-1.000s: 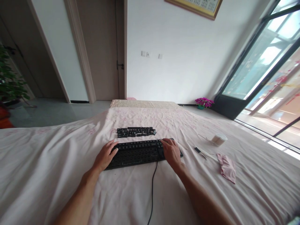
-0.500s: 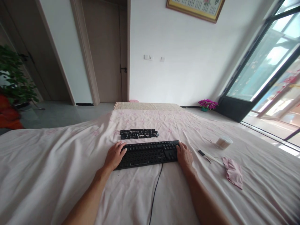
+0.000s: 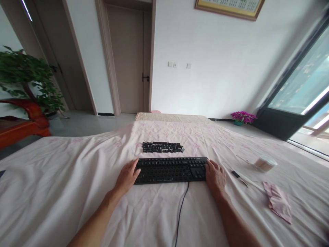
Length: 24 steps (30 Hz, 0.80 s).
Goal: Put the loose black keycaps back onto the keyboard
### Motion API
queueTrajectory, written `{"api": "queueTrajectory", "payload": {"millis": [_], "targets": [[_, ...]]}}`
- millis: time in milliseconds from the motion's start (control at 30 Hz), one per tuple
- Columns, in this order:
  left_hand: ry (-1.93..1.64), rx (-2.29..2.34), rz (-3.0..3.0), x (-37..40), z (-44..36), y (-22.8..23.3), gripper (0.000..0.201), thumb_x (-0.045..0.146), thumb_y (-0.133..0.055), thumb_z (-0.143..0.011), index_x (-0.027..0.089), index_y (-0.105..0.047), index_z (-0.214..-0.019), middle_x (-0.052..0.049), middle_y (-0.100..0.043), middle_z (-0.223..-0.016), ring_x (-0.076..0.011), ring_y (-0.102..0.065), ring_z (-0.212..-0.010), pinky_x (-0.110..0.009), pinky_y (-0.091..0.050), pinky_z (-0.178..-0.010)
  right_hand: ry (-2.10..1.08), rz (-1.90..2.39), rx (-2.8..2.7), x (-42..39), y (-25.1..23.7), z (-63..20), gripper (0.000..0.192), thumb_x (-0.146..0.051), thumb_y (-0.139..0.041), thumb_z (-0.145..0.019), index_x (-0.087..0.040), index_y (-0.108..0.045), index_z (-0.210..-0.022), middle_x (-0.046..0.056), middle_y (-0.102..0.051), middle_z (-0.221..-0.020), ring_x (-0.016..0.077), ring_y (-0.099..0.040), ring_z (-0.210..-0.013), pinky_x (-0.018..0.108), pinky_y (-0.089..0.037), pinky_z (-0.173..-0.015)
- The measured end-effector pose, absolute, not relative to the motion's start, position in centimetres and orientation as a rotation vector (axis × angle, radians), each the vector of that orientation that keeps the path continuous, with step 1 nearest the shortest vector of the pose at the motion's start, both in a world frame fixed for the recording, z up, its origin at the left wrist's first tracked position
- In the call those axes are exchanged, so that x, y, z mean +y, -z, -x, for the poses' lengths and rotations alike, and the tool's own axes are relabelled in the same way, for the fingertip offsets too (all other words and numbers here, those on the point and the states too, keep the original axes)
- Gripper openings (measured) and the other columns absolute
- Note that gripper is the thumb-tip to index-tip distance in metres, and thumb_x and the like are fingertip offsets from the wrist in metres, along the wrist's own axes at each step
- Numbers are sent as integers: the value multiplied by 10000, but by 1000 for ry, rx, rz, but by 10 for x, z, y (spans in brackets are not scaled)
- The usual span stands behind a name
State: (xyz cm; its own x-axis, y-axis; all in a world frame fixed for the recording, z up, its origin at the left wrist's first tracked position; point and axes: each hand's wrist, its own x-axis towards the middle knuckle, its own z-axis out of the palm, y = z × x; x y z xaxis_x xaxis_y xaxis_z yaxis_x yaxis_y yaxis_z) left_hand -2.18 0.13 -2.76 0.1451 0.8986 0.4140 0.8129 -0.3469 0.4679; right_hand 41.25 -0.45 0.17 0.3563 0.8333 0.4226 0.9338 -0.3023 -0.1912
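A black computer keyboard (image 3: 169, 170) lies on the pale pink floral cloth (image 3: 144, 219), many of its keycaps off in the main block. My left hand (image 3: 128, 175) grips its left end, thumb on the top and fingers along the outer edge. At the opposite end my right hand (image 3: 215, 175) holds the right edge in the same way. Just beyond the keyboard, loose black keycaps (image 3: 161, 147) sit in rows, with a long space bar among them. From the near edge a black cable (image 3: 181, 209) runs toward me.
To the right are a clear tub of cotton swabs (image 3: 265, 163), a brush (image 3: 240, 178) with dark bristles and a folded pink cloth (image 3: 278, 202). A wooden chair (image 3: 28, 120) and a leafy plant (image 3: 28, 77) stand at the left. Purple flowers (image 3: 243, 117) are near the glass door.
The view has turned left, so the scene sits farther right and more of the chair shows. The keyboard is now straighter, its left end turned slightly away from me, both hands still on it.
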Motion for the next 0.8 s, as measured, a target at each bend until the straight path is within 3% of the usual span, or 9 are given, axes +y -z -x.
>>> {"api": "queueTrajectory", "payload": {"millis": [500,667,800], "targets": [[-879,1800,-2438,-15,15,10,446,287,-419,-933,232,-506,-1367,-89,-515,-1422,-231,-522,-1251,-419,-418,-1066,314,2200,-1574,2,11,-422,431,-377,-356,-945,-261,-607,-1275,48,-557,-1323,243,-493,-1148,373,-370,-980],[-845,1681,-2533,-19,14,12,504,302,-423,-934,164,-430,-1419,-110,-378,-1520,-230,-409,-1358,-396,-376,-1115,335,2187,-1588,4,14,-425,431,-376,-353,-947,-254,-612,-1270,46,-571,-1310,247,-514,-1123,371,-382,-968],[-827,1583,-2556,-20,16,10,529,332,-442,-931,179,-405,-1437,-96,-380,-1521,-227,-336,-1403,-413,-337,-1143,342,2167,-1601,4,15,-426,431,-373,-352,-946,-247,-616,-1262,49,-577,-1302,247,-521,-1118,365,-382,-967]]}}
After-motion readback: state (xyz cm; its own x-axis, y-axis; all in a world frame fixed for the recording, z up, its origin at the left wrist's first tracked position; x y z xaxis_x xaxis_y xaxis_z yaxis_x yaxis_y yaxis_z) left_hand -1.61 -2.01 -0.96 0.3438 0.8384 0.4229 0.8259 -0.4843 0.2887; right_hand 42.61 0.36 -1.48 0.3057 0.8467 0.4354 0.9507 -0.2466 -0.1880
